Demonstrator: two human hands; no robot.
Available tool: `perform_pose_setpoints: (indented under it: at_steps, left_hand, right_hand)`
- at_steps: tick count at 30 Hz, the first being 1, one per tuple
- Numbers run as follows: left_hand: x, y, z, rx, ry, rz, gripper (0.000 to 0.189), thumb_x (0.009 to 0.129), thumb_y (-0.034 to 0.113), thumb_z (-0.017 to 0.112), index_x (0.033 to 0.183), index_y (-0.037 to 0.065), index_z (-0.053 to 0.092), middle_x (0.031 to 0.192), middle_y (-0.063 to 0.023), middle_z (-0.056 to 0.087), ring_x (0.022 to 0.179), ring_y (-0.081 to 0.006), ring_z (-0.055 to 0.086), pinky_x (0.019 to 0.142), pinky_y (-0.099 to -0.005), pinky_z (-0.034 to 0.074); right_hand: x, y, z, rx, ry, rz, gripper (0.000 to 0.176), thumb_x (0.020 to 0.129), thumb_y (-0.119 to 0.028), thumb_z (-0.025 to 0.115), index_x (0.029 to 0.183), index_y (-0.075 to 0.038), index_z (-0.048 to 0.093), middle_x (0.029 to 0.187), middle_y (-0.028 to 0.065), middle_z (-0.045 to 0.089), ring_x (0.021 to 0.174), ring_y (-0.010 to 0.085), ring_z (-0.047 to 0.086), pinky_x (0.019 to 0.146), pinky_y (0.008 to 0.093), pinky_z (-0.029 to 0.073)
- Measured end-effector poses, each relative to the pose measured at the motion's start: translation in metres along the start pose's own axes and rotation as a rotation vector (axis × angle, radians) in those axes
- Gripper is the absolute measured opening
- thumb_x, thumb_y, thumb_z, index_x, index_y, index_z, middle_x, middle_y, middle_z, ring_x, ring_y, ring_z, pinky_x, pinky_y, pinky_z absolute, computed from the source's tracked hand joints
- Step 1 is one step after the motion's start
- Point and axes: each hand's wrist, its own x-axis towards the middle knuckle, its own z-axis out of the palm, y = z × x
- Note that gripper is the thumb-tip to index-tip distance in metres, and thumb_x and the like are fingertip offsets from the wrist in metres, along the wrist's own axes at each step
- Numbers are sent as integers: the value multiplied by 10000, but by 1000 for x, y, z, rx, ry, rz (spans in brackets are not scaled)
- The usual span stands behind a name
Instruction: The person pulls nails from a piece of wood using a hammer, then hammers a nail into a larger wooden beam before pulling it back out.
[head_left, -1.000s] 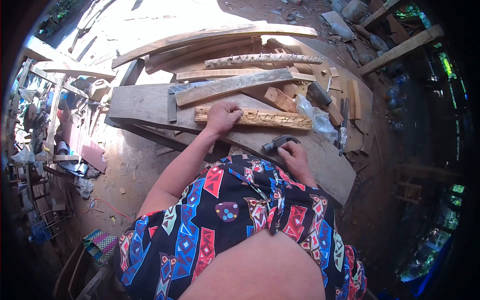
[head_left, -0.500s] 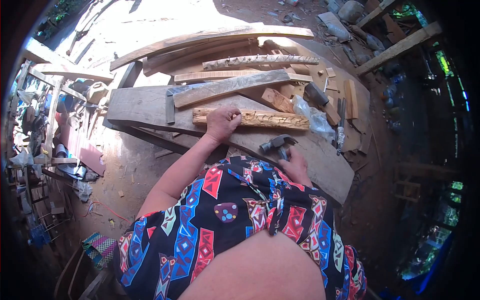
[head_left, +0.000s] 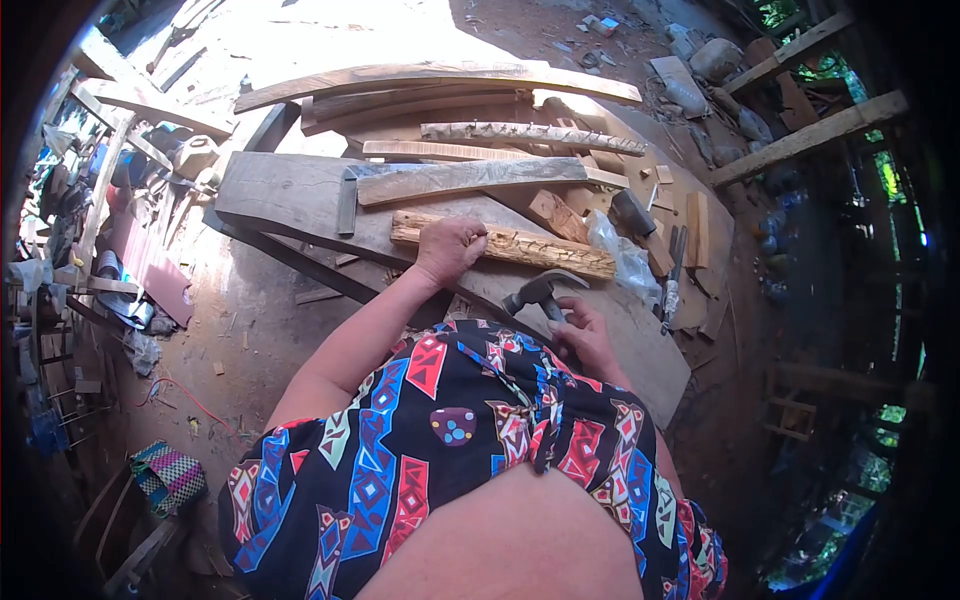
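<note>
My left hand [head_left: 450, 250] rests on the left part of a rough wooden piece [head_left: 545, 247] with a row of dark marks along it. Its fingers are pinched together over the wood, and whatever they hold is too small to make out. A claw hammer [head_left: 537, 293] is gripped in my right hand [head_left: 590, 340], close to my body at the bench's near edge. The hammer's head is held up off the wood, and its lower handle is hidden by the hand. Behind the marked piece lies a wider pale board [head_left: 470, 181].
The thick plank bench [head_left: 280, 190] carries a nail-studded curved strip [head_left: 530, 135], a long curved beam [head_left: 430, 75], a dark mallet-like block [head_left: 632, 213], a clear plastic bag [head_left: 630, 260] and a wood block [head_left: 697, 230]. A woven basket [head_left: 168, 477] stands on the floor at left.
The camera view has shifted and tilted slightly. My right hand has turned the hammer a little and shows more above the blouse. My left hand stays pinched on the marked piece.
</note>
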Motion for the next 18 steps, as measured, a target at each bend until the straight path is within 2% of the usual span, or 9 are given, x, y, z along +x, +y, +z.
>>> perform_pose_setpoints:
  at_steps: [2,3,5,6,8,10,15,17,18]
  left_hand:
    - [-1,-3,0,15,-6,11,139,771,238,608,796,115,667,796,-80,654,770,-267,640,677,-386,502]
    - [-1,-3,0,7,-6,11,136,769,240,612,791,117,667,793,-80,652,763,-269,639,670,-388,503]
    - [0,-2,0,-3,-5,13,134,766,241,616,786,119,668,789,-80,651,756,-272,639,663,-390,503]
    - [0,-2,0,-13,-16,3,134,765,243,618,782,121,669,785,-81,650,752,-273,639,658,-392,503]
    - [0,-3,-2,-19,-18,-9,134,763,246,621,778,122,670,780,-82,648,747,-274,638,653,-393,503]
    - [0,-2,-2,11,-73,-54,136,757,252,625,774,125,672,776,-85,647,748,-275,638,646,-395,499]
    - [-1,-6,3,0,-25,-44,159,752,264,641,781,112,681,757,-87,643,730,-263,633,653,-370,490]
    - [0,-3,0,12,-44,-34,161,753,266,639,784,114,683,758,-87,643,730,-265,633,651,-372,490]
    - [0,-3,-1,22,-64,-20,164,757,267,629,789,115,680,762,-97,643,737,-278,634,651,-391,491]
  right_hand:
    - [-1,-24,16,-48,25,-221,400,830,-102,644,1215,-56,543,647,-8,540,481,42,450,431,198,340]
    - [5,-33,24,-48,24,-220,400,830,-102,644,1215,-56,543,647,-8,540,481,42,450,431,198,340]
    - [19,-48,36,-78,92,-481,382,840,-71,625,1215,-50,558,639,-29,511,484,33,436,432,187,337]
    - [27,-54,38,-78,90,-483,382,840,-71,625,1215,-50,558,639,-29,511,484,33,436,432,187,337]
    - [39,-63,43,-277,130,-488,361,846,-65,625,1205,-66,587,663,-36,508,498,22,420,443,186,330]
    - [48,-60,46,-298,139,-562,354,847,-66,629,1199,-72,595,676,-33,516,509,18,417,446,185,326]
    - [62,-55,51,-277,177,-706,362,841,-70,644,1200,-77,601,725,-18,562,570,12,437,490,185,351]
    - [76,-43,46,-651,222,-888,359,836,-67,649,1192,-57,602,765,-18,587,618,19,456,544,190,381]
    - [77,-41,44,-590,217,-827,353,832,-66,654,1181,-44,605,788,-26,594,649,28,471,584,199,399]
